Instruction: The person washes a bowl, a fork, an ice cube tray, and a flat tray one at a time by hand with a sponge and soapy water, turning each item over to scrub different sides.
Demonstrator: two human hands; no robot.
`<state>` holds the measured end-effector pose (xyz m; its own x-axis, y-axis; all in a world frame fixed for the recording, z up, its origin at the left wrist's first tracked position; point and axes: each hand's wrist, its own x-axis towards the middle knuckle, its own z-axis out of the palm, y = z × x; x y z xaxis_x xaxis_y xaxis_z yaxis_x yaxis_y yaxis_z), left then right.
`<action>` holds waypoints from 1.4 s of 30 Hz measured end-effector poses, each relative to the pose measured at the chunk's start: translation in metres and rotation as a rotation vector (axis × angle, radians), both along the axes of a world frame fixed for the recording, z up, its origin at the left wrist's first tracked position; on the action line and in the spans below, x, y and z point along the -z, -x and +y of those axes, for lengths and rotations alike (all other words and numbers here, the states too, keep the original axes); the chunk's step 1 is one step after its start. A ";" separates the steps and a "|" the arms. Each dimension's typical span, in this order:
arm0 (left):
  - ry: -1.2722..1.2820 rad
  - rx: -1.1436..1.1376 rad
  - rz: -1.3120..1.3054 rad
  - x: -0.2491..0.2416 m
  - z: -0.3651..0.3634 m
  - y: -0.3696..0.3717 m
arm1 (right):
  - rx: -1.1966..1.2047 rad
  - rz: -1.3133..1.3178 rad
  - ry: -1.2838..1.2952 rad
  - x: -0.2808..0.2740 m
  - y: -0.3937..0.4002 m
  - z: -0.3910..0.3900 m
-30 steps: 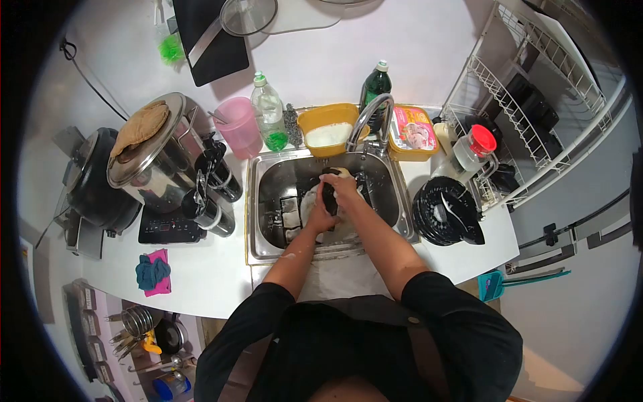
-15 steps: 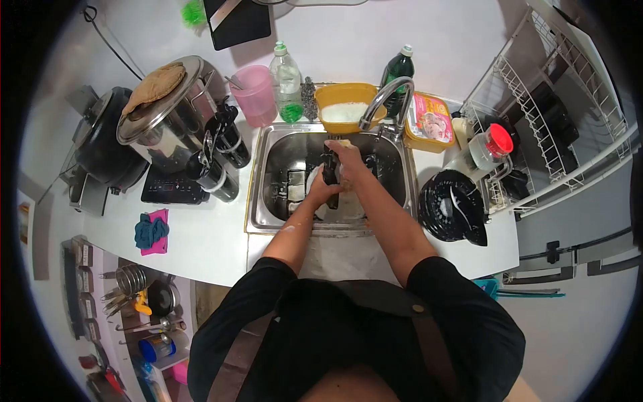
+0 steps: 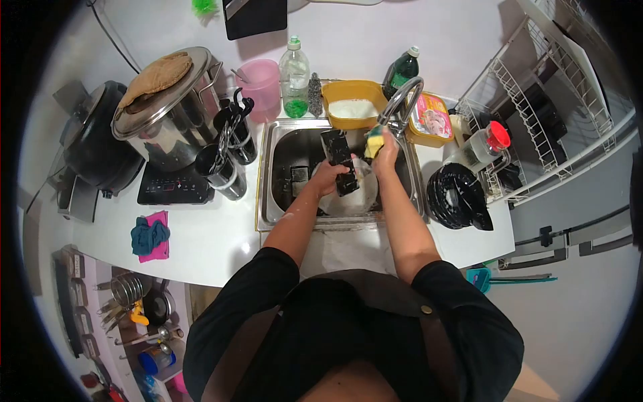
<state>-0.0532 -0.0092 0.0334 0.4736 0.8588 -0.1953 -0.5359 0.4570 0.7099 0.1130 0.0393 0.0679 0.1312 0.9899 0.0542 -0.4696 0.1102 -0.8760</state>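
Observation:
My left hand (image 3: pixel 326 179) is closed around the lower part of a long black rectangular piece (image 3: pixel 337 149), held tilted over the sink (image 3: pixel 262 181) with white suds on its surface. To the right of it, my right hand (image 3: pixel 384 159) grips a yellow and green sponge (image 3: pixel 374 145), apart from the black piece. Below both hands, a pale round dish (image 3: pixel 360 197) lies in the sink, partly covered by the left hand and the piece. A smaller dark rectangular item (image 3: pixel 299 175) with a light middle rests at the sink's left side.
Behind the sink stand a yellow basin (image 3: pixel 332 115) with white suds, a clear soap bottle (image 3: pixel 295 74) and a dark green bottle (image 3: pixel 400 72). The faucet (image 3: pixel 418 84) arches over the back right. A steel pot (image 3: pixel 167 127) is at left, a dish rack (image 3: pixel 529 114) at right.
My right hand has moved right, away from the black piece, and the sponge now shows in it. My left hand still holds the piece, now turned with its broad face visible.

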 end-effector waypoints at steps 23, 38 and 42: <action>0.073 -0.108 -0.107 -0.023 0.008 -0.019 | 0.136 -0.649 -0.137 0.029 0.050 -0.016; 0.004 -0.220 -0.239 -0.044 -0.023 -0.032 | 0.332 -0.894 -0.377 -0.003 0.066 -0.006; 0.072 -0.205 -0.467 -0.018 -0.008 -0.016 | 0.245 -1.064 -0.685 -0.002 0.078 -0.017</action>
<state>-0.0374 -0.0173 0.0517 0.3482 0.9351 -0.0652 -0.8720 0.3487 0.3436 0.0349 0.0219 0.0699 -0.1164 0.6756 0.7281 0.5176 0.6669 -0.5361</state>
